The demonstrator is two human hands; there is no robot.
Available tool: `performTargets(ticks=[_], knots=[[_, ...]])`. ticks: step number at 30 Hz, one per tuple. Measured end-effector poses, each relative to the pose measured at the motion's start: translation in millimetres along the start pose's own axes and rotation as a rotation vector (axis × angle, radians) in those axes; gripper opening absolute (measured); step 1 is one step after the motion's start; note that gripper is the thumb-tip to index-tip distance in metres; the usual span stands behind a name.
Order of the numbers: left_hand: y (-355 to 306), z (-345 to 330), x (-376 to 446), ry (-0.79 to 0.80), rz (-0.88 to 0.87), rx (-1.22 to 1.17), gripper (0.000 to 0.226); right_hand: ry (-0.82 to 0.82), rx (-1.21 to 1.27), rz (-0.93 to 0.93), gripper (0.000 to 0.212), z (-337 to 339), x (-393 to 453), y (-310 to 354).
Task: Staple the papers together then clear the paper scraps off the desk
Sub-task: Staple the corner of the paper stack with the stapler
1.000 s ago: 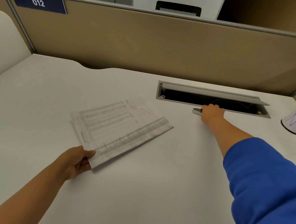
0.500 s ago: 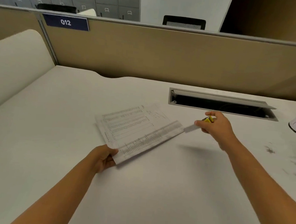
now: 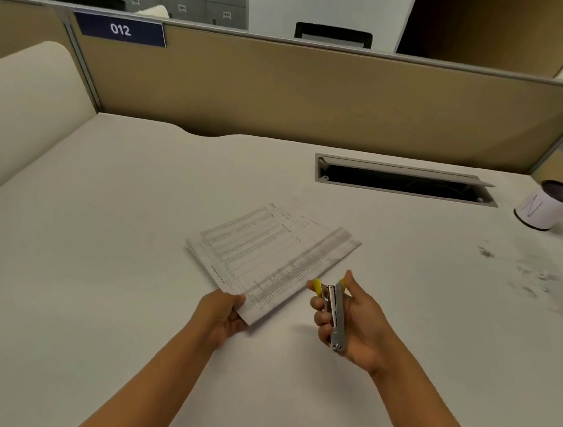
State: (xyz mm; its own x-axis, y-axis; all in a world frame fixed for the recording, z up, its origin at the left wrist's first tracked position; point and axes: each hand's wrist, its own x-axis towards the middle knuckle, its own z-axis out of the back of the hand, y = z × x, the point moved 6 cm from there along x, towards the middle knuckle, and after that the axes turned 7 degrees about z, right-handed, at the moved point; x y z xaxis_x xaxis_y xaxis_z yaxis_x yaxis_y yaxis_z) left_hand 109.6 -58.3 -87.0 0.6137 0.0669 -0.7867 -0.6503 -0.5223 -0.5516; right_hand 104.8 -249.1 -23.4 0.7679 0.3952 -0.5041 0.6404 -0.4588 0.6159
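A thin stack of printed papers (image 3: 269, 253) lies at an angle in the middle of the white desk (image 3: 96, 264). My left hand (image 3: 220, 314) grips its near corner between thumb and fingers. My right hand (image 3: 352, 323) holds a small metal stapler (image 3: 334, 313) with yellow ends, just right of the papers' near edge and a little above the desk. Small paper scraps (image 3: 535, 275) and grey smudges are scattered on the desk at the right.
An open cable tray slot (image 3: 403, 182) is set into the desk at the back right. A white cup with a dark rim (image 3: 547, 209) stands at the far right. A tan partition (image 3: 319, 96) closes the back; a cream panel (image 3: 19, 102) stands at the left.
My right hand has taken the stapler from beside the cable slot and brought it back toward me, to the right of the papers. My left hand has kept its grip on the papers' corner.
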Motion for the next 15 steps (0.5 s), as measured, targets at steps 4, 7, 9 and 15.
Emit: performTargets(ticks=[4,7,9,15], knots=[[8.8,-3.4,-2.5,0.038,0.083,-0.072,0.04,0.008,-0.104,0.024,0.056,-6.0,-6.3,-3.6],[8.0,-6.8,-4.5,0.054,0.115,-0.107,0.039,0.0,-0.186,0.033,0.049,-9.0,-10.1,-8.4],[4.8,-8.5,-8.0,0.056,0.101,-0.091,0.037,-0.007,-0.244,0.053,0.046,-9.3,-11.8,-10.6],[-0.1,-10.0,-18.9,0.048,0.05,-0.025,0.026,-0.093,-0.366,0.044,0.036,6.3,-21.9,-22.2]])
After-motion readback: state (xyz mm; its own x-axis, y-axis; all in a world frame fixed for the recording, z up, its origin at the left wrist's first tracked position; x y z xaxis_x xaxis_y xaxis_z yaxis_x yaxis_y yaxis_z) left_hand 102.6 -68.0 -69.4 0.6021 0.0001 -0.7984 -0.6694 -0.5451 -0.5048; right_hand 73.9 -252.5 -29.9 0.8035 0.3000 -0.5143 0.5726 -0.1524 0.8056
